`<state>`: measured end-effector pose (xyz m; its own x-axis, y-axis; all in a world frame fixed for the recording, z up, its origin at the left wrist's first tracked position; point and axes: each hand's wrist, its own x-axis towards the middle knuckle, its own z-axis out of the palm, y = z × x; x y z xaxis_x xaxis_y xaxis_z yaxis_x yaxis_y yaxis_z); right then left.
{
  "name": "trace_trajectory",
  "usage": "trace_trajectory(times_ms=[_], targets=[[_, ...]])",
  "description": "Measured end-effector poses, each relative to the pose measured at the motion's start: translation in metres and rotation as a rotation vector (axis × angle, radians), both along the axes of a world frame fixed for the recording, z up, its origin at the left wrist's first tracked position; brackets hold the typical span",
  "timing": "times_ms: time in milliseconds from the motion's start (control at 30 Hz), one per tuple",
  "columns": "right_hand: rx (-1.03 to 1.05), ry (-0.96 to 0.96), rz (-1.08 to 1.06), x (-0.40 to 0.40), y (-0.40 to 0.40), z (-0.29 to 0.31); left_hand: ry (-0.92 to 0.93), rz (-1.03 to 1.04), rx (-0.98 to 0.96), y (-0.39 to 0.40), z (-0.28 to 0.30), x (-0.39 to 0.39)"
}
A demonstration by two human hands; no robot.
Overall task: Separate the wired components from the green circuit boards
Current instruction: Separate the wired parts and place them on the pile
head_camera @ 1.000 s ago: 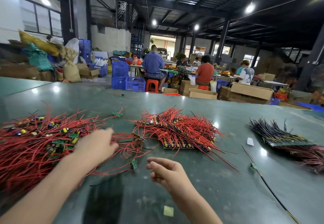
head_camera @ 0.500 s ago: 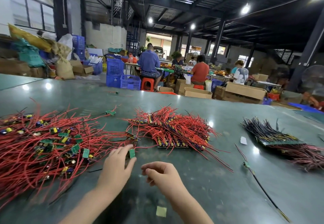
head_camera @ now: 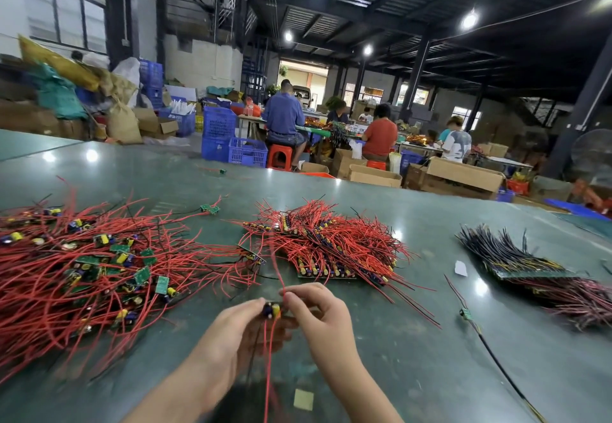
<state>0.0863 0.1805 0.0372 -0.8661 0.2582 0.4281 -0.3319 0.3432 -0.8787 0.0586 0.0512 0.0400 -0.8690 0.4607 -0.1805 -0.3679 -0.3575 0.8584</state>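
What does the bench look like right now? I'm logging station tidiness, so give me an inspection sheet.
Surface: glossy green table.
Job's things: loose red-wired boards heap at left; stacked red-wired boards centre; dark-wired stack at right.
Clutter: white scrap; yellow note.
Grippers: left hand and right hand pinch one wired component.
Cables: stray black lead at right.
Surroundings: seated workers, blue crates, cartons.

I see my left hand [head_camera: 231, 333] and right hand [head_camera: 314, 310] pinching 1 wired board [head_camera: 272, 310] above the desk [head_camera: 414, 356], beside red wire piles [head_camera: 82, 276].
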Motion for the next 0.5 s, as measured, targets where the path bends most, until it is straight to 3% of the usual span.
trace_trajectory(times_ms=[200,367,500], targets=[[0.017,-0.061,0.008,-0.001,0.005,0.001,-0.223,-0.061,0.088,0.001,-0.011,-0.003],[0.278,-0.049,0.181,0.004,0.006,-0.001,-0.282,-0.011,0.140,-0.003,-0.013,-0.005],[0.419,-0.005,0.165,0.003,0.004,-0.005,-0.312,0.025,0.155,-0.003,-0.014,-0.003]])
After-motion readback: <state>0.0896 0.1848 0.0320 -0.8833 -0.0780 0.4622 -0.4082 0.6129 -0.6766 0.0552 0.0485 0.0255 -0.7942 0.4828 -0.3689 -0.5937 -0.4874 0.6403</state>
